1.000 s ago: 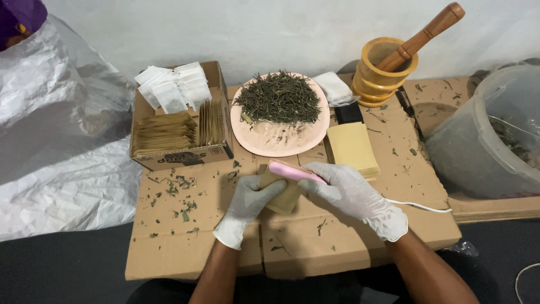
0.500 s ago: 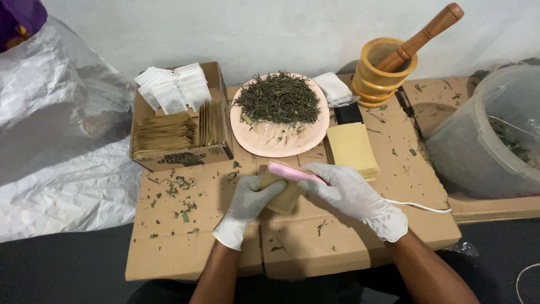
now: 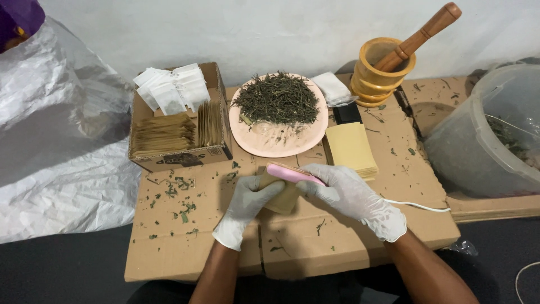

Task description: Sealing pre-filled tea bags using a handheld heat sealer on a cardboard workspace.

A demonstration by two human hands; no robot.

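1. Left hand (image 3: 246, 207), gloved: closed around brown paper pouch (image 3: 279, 197) at centre of cardboard sheet (image 3: 185, 247).
2. Right hand (image 3: 351, 197), gloved: gripping pink sealer (image 3: 291, 174), clamped along pouch top.
3. Behind: pink plate (image 3: 275, 145) of dried herbs, cardboard box (image 3: 180, 157), yellow envelope stack (image 3: 351, 147), wooden mortar (image 3: 382, 70).

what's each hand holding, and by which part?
Left hand grips the brown pouch by its left side. Right hand holds the pink sealer by its corded rear end; its tip lies over the pouch's top edge.
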